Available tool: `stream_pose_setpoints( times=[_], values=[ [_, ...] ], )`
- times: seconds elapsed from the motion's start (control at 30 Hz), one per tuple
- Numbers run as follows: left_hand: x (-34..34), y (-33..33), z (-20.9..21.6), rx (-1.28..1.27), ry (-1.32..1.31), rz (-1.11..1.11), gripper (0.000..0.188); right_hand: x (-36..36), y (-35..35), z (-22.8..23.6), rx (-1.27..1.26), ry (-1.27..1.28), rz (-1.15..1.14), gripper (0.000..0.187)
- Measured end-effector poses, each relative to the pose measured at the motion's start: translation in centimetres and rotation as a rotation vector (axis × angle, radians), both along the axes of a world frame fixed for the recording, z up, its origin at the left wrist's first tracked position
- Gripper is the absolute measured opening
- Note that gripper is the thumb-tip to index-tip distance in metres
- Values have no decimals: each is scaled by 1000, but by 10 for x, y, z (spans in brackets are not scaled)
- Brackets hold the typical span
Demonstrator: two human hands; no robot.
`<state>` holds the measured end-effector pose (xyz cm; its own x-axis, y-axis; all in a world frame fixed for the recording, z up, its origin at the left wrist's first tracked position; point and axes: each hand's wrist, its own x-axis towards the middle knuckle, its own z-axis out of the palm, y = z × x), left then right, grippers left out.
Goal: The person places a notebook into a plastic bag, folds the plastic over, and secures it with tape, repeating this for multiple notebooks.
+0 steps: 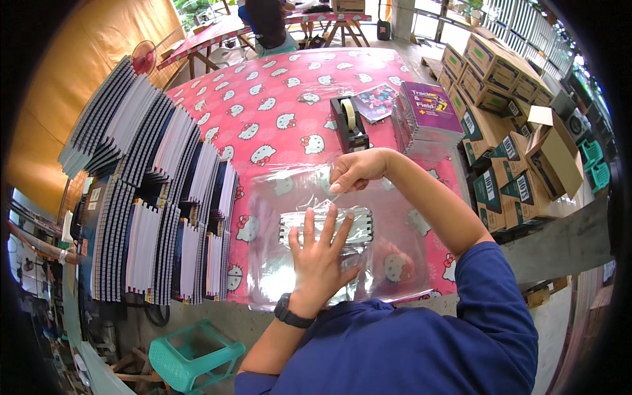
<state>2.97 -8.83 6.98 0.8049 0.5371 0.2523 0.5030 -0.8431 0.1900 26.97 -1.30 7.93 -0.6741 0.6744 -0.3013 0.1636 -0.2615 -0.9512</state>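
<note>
My left hand (320, 250) lies flat with its fingers spread on a small bundle (359, 227) wrapped in shiny clear plastic. Dark binding loops show along the bundle's left and right edges. Just beyond it, my right hand (359, 172) is closed in a pinch on a gathered bit of clear plastic film (319, 199). Under the bundle, a wide sheet of clear plastic (263, 270) covers the near part of the table. A black tape dispenser (349, 125) with a pale roll stands beyond my right hand.
Tall stacks of ring-bound books (141, 243) line the left side. A pile of purple booklets (428, 115) sits at the right on the pink patterned tablecloth (257, 112). Cardboard boxes (503, 164) are stacked to the right. Below left stands a green stool (194, 355). A person (268, 23) sits at the far table.
</note>
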Motion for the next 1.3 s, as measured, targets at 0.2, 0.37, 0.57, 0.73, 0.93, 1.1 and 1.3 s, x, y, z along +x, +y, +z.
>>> stream_pose_setpoints(
  times=[0.2, 0.37, 0.57, 0.73, 0.93, 1.1, 1.3],
  values=[
    [-3, 1, 2, 3, 56, -21, 94, -17, 5, 14, 138, -441, 56, 46],
    [-4, 1, 4, 14, 73, -31, 96, -20, 5, 15, 145, -601, 49, 50],
    [-3, 1, 2, 30, 78, -49, 97, -23, 4, 9, 256, -730, -6, 57],
    [-5, 1, 2, 17, 84, -43, 96, -43, -3, 13, 372, -1001, 43, 70],
    [-10, 3, -2, 16, 34, -105, 92, -41, 3, 5, 418, -1034, 70, 71],
    [-13, 8, -14, -106, -199, -57, 93, -17, 11, -2, 136, -707, -4, 52],
    [-17, 12, -10, -77, -82, -73, 92, -5, 19, -27, 161, -482, 51, 43]
  ],
)
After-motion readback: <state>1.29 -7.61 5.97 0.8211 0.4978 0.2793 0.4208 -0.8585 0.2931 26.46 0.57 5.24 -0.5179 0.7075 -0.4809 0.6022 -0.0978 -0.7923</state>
